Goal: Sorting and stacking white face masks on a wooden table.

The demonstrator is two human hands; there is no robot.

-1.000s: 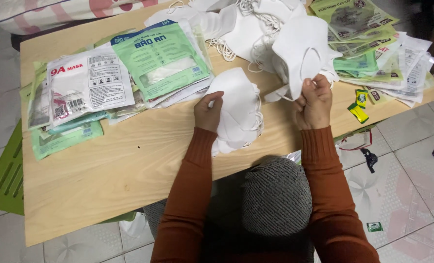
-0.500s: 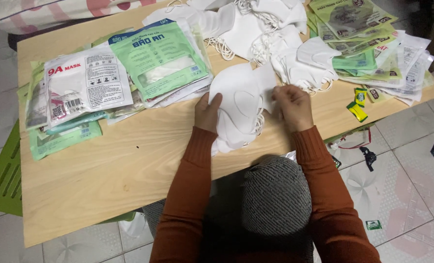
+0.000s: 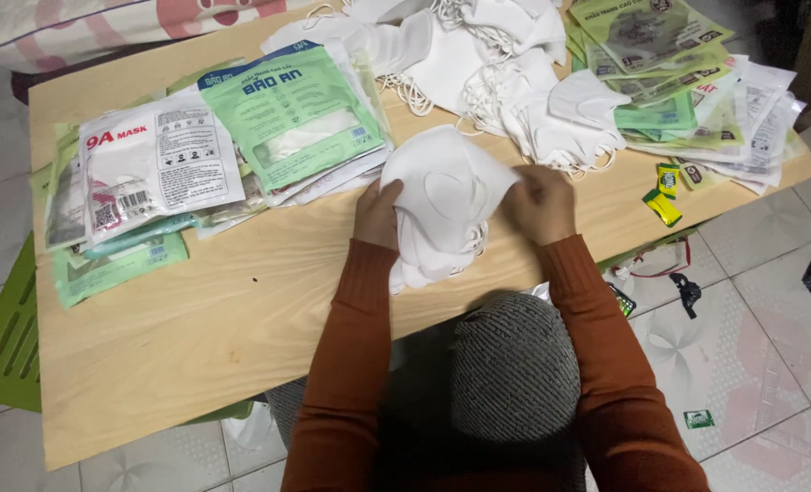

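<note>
My left hand [image 3: 377, 215] grips the left edge of a stack of white face masks [image 3: 442, 196] lying on the wooden table [image 3: 196, 310]. My right hand [image 3: 541, 202] pinches the right edge of the same stack. Both arms wear rust-orange sleeves. Just beyond the stack lies a loose heap of white masks with ear loops [image 3: 496, 55]. My grey knit cap [image 3: 513, 364] shows at the bottom of the view.
Green and white mask packets [image 3: 291, 114] are piled at the left and middle of the table, more packets [image 3: 688, 82] at the far right. Small yellow sachets [image 3: 665, 193] lie near the right edge. A green slatted crate [image 3: 5, 337] sits on the tiled floor.
My right hand brought a white mask from the heap on the right over to the stack and now holds the stack's right edge. My left hand stayed on the stack.
</note>
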